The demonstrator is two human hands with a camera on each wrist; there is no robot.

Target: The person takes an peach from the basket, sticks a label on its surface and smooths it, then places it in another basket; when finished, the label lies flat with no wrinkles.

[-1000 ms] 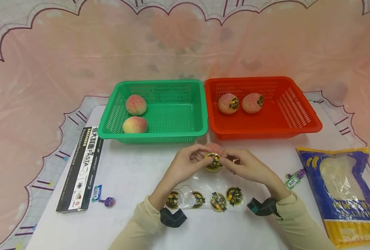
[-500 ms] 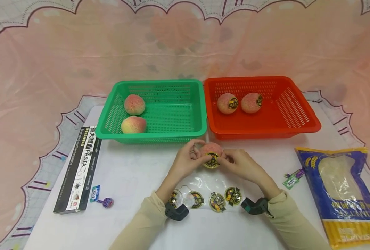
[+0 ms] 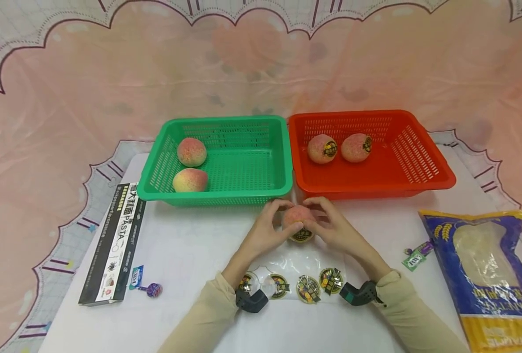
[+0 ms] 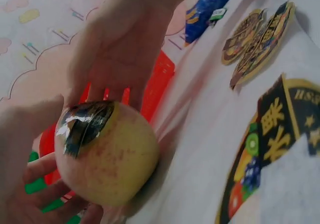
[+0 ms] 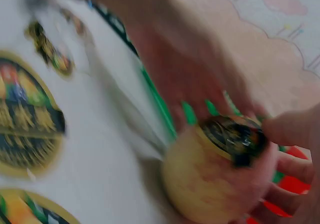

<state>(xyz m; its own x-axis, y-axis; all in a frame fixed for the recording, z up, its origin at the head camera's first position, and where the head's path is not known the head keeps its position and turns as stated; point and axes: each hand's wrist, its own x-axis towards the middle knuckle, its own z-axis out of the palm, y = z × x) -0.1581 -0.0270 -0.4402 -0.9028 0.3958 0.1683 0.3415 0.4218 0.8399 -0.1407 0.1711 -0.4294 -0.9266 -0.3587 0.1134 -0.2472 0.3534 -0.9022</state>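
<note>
A pink and yellow peach [image 3: 297, 215] sits between both hands at the middle of the table, in front of the baskets. On its near side is a round black and gold sticker [image 3: 302, 236], lying along the skin in both wrist views. My left hand [image 3: 262, 235] curls round the peach from the left, its thumb at the sticker's top edge. From the right, my right hand [image 3: 342, 234] does likewise, thumb beside the other. Nearer me lies a clear sheet [image 3: 305, 261] bearing several like stickers [image 3: 308, 289].
Behind the hands, a green basket [image 3: 216, 195] holds two plain peaches; a red basket [image 3: 375, 189] beside it has two stickered ones. A pasta box [image 3: 112, 245] and lollipop [image 3: 154, 289] are left. A blue and yellow bag [image 3: 485, 274] and another candy [image 3: 415, 260] are right.
The sticker, earlier pinched by both hands in front of the peach, now lies against it under the thumbs. The fingers have spread round the peach's sides.
</note>
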